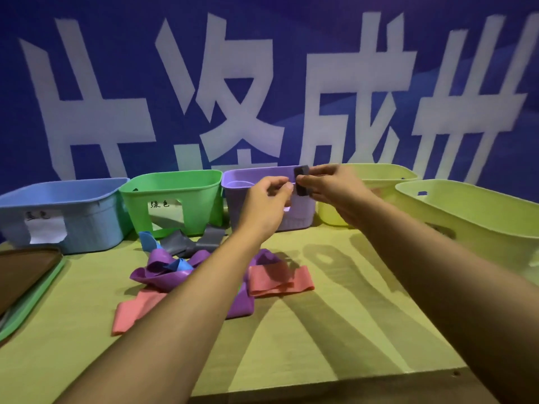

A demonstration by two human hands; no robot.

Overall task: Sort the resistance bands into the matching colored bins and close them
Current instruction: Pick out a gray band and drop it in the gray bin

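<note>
Currently a folded dark band [302,180] is pinched between the right hand [329,189] and left hand [269,199] above the purple bin [233,182], so a matching bin must be chosen next.

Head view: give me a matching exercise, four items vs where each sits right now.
Column A
1. small dark grey folded band
2. blue plastic bin
3. salmon-pink flat resistance band
4. green plastic lid

Column B
a. far left of the bin row
b. flat on the table, right side of the band pile
c. left table edge, under a brown lid
d. held up between both hands, in front of the purple bin

Pairs: 1-d, 2-a, 3-b, 4-c
</note>
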